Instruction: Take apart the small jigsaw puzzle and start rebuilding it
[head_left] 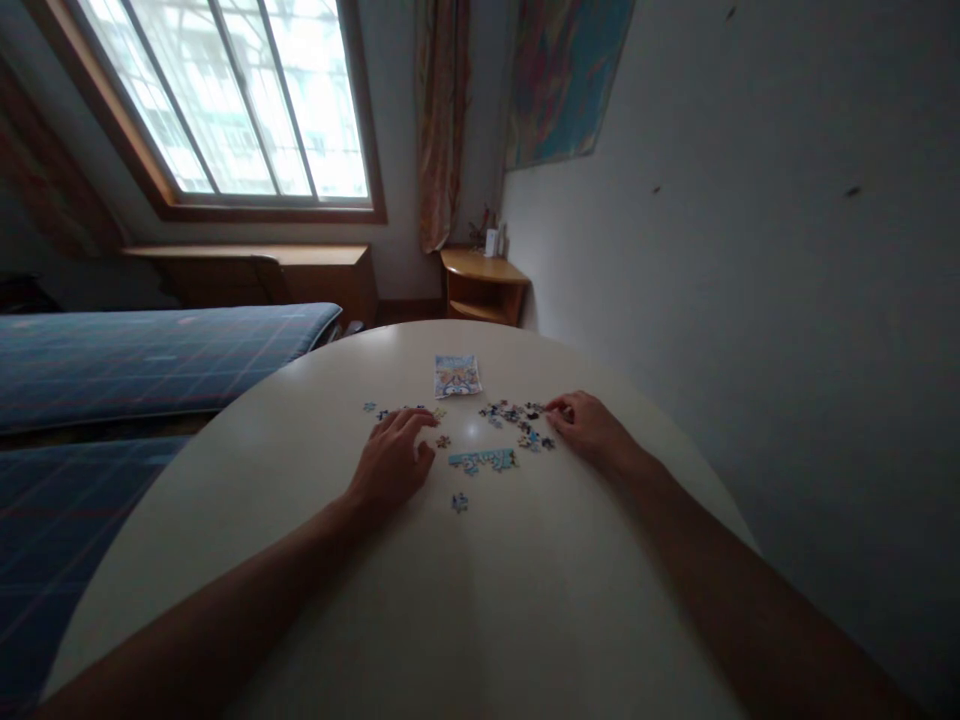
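Daylight comes from a barred window (255, 100) at eleven o'clock, above a bed with a blue plaid mattress (165, 350) at ten, and we face a pale round table (480, 600) with a wooden corner cabinet (484, 265) at twelve. We take our clock from the joined strip of puzzle pieces (480, 460) lying mid-table. From it, a printed picture sheet (457, 376) lies just before twelve, a heap of loose pieces (510, 412) at one, a small cluster (532, 440) between two and three, and a single piece (460, 502) at seven.

Our left hand (394, 455) is at nine, palm down, fingers loosely bent and thumb well apart, gripping nothing that we can see. Its fingertips reach a yellowish piece (439, 413) between ten and eleven; whether they touch it we cannot tell. Our right hand (589, 425) is between two and three, thumb and forefinger drawn near each other beside the heap's edge. We cannot tell whether they have hold of a piece.
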